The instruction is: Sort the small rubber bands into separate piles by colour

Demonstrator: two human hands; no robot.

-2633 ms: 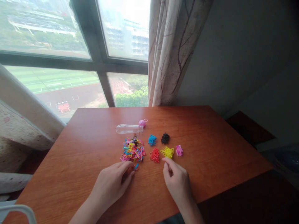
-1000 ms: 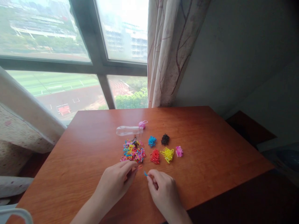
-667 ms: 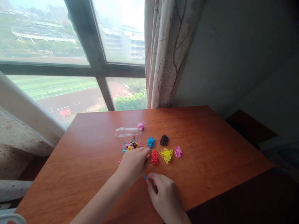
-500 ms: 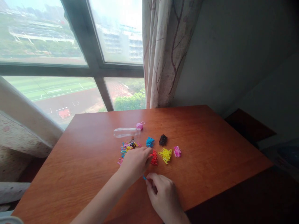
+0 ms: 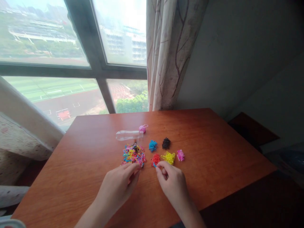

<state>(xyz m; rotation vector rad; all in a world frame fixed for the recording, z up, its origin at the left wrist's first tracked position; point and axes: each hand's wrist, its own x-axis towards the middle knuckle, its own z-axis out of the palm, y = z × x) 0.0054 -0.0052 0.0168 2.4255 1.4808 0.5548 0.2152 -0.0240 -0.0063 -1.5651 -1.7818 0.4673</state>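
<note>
Between the fingertips of my right hand [image 5: 173,179] is a small blue rubber band [image 5: 155,165], just in front of the red band pile [image 5: 155,158]. My left hand [image 5: 121,182] is closed in a pinch at the near edge of a mixed pile of colourful rubber bands [image 5: 133,153]; what its fingertips hold is too small to make out. Sorted by colour, a blue pile [image 5: 153,145], a black pile [image 5: 166,143], a yellow pile [image 5: 169,157] and a pink pile [image 5: 180,155] lie beyond and to the right.
A clear plastic bottle [image 5: 128,135] lies on its side behind the mixed pile, with a pink cap [image 5: 142,129] by its mouth. The brown wooden table [image 5: 213,152] meets a window and a patterned curtain [image 5: 166,57]. A round rim [image 5: 14,223] shows at bottom left.
My left hand has drawn back from over the red pile to the mixed pile's near edge. My right hand has moved forward with the blue rubber band, towards the red pile.
</note>
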